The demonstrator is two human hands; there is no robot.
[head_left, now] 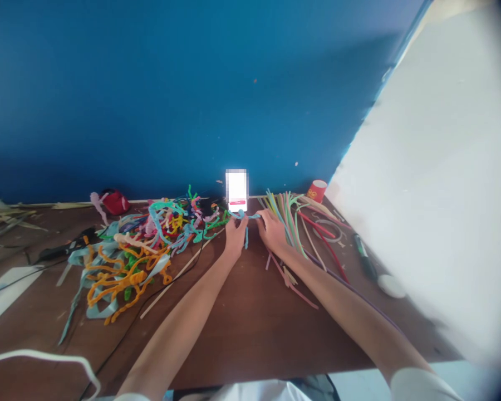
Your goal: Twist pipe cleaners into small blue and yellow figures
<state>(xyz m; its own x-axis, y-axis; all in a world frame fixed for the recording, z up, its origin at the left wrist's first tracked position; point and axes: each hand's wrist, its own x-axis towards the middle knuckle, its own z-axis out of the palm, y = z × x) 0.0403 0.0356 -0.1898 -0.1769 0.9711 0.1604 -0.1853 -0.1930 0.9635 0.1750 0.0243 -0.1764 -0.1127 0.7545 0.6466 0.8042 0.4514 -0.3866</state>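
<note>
Both arms reach out over the brown table, and the hands are close together in front of a lit phone (pixel 237 192) that stands upright against the wall. My left hand (pixel 235 236) is closed on a light blue pipe cleaner (pixel 253 216), which is twisted into a small knot near the thumb. One end of it hangs down beside that hand. My right hand (pixel 271 227) pinches the other end of the same pipe cleaner, so a short stretch spans the gap between the hands. The fingertips are small and partly hidden.
A tangled heap of coloured pipe cleaners (pixel 121 275) lies on the left, with a glue gun (pixel 62 250) beside it. Loose straight pipe cleaners (pixel 290 214) fan out at right. Farther right are a red paper cup (pixel 317 191), a marker (pixel 365 256) and a white round object (pixel 391 286).
</note>
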